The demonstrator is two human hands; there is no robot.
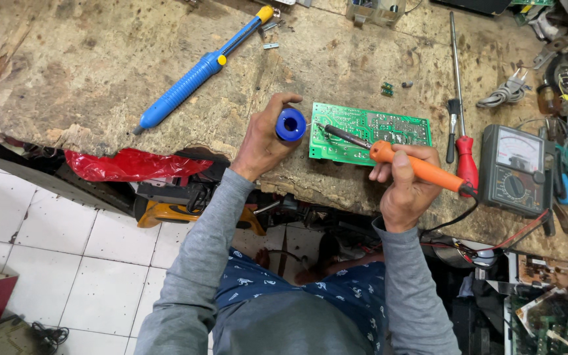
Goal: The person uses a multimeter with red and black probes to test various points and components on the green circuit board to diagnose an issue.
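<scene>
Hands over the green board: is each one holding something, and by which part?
Yes. The right hand grips a soldering iron by its orange handle, tip on the green circuit board. The left hand holds a blue solder spool around its side.

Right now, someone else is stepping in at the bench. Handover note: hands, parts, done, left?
Left hand: holds a blue solder spool at the left edge of the green circuit board.
Right hand: grips the orange soldering iron, tip down on the board's left part.
Board lies flat on the worn wooden bench.
Blue desoldering pump lies unused to the upper left; red screwdriver and analog multimeter lie to the right.
Done: iron and solder brought to the board.
Left: cannot tell whether the joint is finished; too small to see.
</scene>
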